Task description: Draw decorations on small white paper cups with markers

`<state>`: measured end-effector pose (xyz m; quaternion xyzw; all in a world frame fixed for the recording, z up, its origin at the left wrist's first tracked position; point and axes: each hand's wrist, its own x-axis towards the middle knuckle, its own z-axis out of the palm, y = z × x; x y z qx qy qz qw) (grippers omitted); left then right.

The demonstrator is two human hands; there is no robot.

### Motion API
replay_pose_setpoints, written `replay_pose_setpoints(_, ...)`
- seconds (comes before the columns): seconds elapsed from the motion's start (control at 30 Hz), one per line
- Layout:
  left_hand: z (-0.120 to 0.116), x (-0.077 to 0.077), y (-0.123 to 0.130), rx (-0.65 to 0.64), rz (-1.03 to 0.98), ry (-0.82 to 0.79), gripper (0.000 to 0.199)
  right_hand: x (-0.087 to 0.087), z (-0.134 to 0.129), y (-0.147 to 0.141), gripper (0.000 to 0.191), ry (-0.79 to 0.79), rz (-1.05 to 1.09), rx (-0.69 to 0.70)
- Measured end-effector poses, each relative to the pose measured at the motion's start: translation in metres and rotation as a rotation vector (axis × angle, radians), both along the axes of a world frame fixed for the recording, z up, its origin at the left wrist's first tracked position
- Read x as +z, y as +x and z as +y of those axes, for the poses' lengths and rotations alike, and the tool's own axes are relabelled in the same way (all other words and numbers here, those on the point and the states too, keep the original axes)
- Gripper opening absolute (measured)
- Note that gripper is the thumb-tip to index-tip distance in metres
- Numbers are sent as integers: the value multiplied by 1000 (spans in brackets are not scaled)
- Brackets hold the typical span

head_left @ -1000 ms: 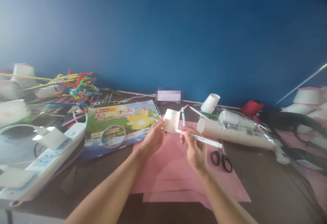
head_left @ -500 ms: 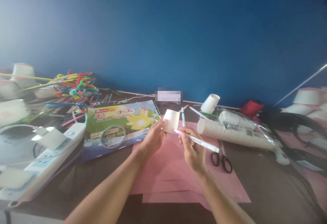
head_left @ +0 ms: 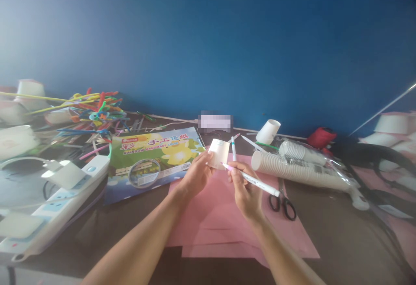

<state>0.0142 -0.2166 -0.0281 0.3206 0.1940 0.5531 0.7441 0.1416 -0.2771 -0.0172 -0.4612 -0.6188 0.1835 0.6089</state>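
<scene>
My left hand [head_left: 200, 171] is closed on a small white paper cup [head_left: 219, 152] and tilts it above the pink paper. Faint marks show near the cup's upper edge. Between the fingers of my right hand [head_left: 247, 189] is a white marker [head_left: 260, 184] with a pink tip end, which meets or nearly meets the cup's lower right side; contact cannot be made out. Pink paper sheets [head_left: 224, 228] lie beneath both hands. Another white marker with a blue band [head_left: 233, 148] lies just behind the cup. Black-handled scissors [head_left: 282, 206] rest to the right of my right hand.
A colour-paper pack [head_left: 156, 159] lies left, beside a power strip [head_left: 69, 200] with chargers. Pipe cleaners [head_left: 100, 109] are heaped behind. On the right are sleeved stacked paper cups [head_left: 299, 172], a lone cup [head_left: 268, 131] and a red object [head_left: 321, 137]. A blue wall [head_left: 208, 46] stands behind.
Almost nothing differs. The cup has turned very slightly in my left hand, while the marker stays at its lower right side.
</scene>
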Motion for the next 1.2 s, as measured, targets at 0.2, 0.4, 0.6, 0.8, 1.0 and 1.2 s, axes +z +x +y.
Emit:
replay_pose_setpoints(0.2, 0, -1, 0, 8, 5, -13, 29, -2, 0, 1, 15, 0, 10, 6)
replay_pose_setpoints(0.4, 0, -2, 0, 10, 4, -15, 30, -3, 3, 0, 15, 6, 16, -3)
replay_pose_setpoints(0.6, 1, -2, 0, 21, 5, -19, 29, -3, 3, 0, 14, 14, 21, 4)
replay_pose_setpoints(0.8, 0, -1, 0, 26, 9, -38, 27, -2, 3, -1, 14, 15, 14, -8)
replay_pose_setpoints(1.0, 0, -1, 0, 18, 11, -27, 27, -2, 3, -1, 14, 13, 11, -19)
replay_pose_setpoints(1.2, -2, 1, 0, 19, 13, -22, 27, -2, 2, -2, 16, 0, 24, 0)
